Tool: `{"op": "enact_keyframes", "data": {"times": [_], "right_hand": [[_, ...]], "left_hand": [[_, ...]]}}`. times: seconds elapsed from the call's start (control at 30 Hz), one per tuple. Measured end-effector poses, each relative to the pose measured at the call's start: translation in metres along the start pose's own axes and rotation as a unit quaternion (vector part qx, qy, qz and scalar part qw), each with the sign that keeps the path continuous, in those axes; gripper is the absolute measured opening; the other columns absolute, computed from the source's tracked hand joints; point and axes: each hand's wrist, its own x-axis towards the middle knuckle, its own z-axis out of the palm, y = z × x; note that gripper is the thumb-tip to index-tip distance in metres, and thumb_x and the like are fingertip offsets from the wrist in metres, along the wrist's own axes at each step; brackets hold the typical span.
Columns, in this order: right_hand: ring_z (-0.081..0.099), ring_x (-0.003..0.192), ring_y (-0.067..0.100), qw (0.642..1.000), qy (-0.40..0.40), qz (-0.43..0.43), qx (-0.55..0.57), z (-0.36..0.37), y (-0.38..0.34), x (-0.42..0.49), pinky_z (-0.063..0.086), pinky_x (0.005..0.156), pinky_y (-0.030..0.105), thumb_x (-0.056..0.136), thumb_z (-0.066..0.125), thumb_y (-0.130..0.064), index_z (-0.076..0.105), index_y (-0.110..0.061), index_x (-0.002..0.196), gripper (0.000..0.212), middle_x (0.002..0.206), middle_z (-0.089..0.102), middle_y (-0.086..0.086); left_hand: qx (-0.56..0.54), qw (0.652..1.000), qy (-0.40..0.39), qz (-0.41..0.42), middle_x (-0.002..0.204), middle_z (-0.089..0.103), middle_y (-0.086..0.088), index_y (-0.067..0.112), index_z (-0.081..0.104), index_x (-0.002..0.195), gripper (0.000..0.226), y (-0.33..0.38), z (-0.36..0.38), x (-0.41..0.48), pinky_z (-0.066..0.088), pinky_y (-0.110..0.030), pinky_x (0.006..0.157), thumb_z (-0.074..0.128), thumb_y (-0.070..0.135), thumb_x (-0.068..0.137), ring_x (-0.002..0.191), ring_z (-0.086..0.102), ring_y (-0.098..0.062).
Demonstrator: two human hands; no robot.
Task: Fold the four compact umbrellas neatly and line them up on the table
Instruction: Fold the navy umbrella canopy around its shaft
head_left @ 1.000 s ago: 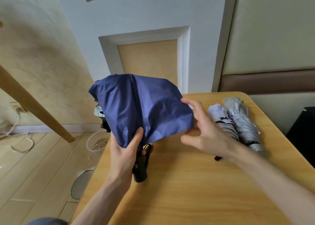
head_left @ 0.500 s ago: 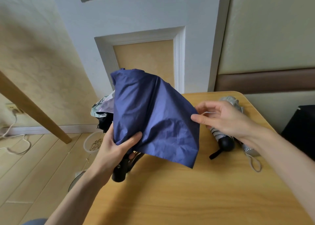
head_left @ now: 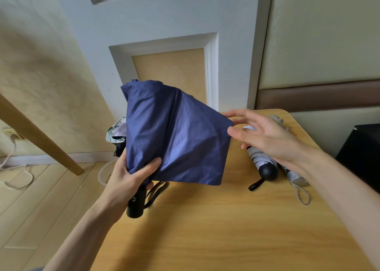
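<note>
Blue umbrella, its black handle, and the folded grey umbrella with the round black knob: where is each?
Blue umbrella (head_left: 176,135): head view, middle of the loose canopy.
Black handle (head_left: 136,204): head view, lower end below the left hand.
Folded grey umbrella (head_left: 259,161): head view, pleated fabric above its knob.

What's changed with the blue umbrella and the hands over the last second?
The right hand moved from the canopy's lower flap up to its far right corner and pulled the fabric out taut, so the blue umbrella now spreads wider. The left hand kept its grip at the canopy base above the black handle. The two folded grey umbrellas stayed on the table.
</note>
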Motion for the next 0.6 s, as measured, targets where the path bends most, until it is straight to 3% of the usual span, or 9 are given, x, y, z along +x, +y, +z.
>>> {"op": "enact_keyframes", "data": {"times": [0.1, 0.27, 0.4, 0.5, 0.6], "right_hand": [[0.069, 0.099, 0.006, 1.000, 0.001, 0.016, -0.007, 0.008, 0.002, 0.002, 0.052, 0.073, 0.030, 0.089, 0.075, -0.042, 0.075, -0.032, 0.120, 0.033, 0.119, 0.075, -0.007], [0.068, 0.080, 0.006, 0.999, 0.044, 0.018, 0.015, 0.003, 0.000, 0.003, 0.050, 0.065, 0.027, 0.086, 0.076, -0.030, 0.077, -0.015, 0.104, 0.024, 0.095, 0.078, -0.004], [0.077, 0.087, 0.016, 0.997, 0.056, 0.043, 0.017, 0.003, -0.002, 0.002, 0.060, 0.079, 0.033, 0.097, 0.073, -0.021, 0.072, -0.012, 0.111, 0.016, 0.099, 0.081, 0.004], [0.079, 0.097, 0.024, 0.994, 0.033, 0.081, 0.070, 0.015, -0.006, 0.000, 0.064, 0.088, 0.035, 0.097, 0.073, -0.023, 0.064, -0.018, 0.125, 0.030, 0.104, 0.081, 0.010], [0.079, 0.100, 0.024, 0.988, 0.077, 0.078, 0.113, 0.027, -0.003, 0.001, 0.064, 0.088, 0.035, 0.094, 0.077, -0.016, 0.064, -0.018, 0.133, 0.041, 0.105, 0.081, 0.011]], "left_hand": [[0.004, 1.000, -0.016, 0.005, 0.074, 0.053, -0.009, 0.017, 0.060, 0.103, 0.053, 0.001, 0.001, -0.002, 0.047, -0.030, 0.050, 0.091, 0.037, 0.064, 0.057, 0.047, -0.026], [0.029, 1.000, 0.002, 0.003, 0.078, 0.060, -0.007, 0.016, 0.063, 0.115, 0.057, 0.003, 0.004, -0.003, 0.051, -0.033, 0.052, 0.095, 0.029, 0.070, 0.061, 0.052, -0.027], [0.014, 1.000, 0.021, 0.007, 0.079, 0.061, -0.008, 0.012, 0.060, 0.118, 0.051, 0.002, 0.008, -0.002, 0.051, -0.034, 0.053, 0.088, 0.021, 0.076, 0.064, 0.053, -0.030], [0.012, 1.000, 0.023, 0.011, 0.075, 0.061, -0.005, 0.008, 0.059, 0.114, 0.049, 0.000, 0.011, -0.004, 0.052, -0.033, 0.053, 0.088, 0.022, 0.077, 0.062, 0.054, -0.028], [0.015, 0.999, 0.033, 0.009, 0.079, 0.066, -0.001, 0.013, 0.062, 0.110, 0.045, 0.000, 0.015, -0.006, 0.054, -0.029, 0.054, 0.091, 0.021, 0.077, 0.061, 0.060, -0.021]]}}
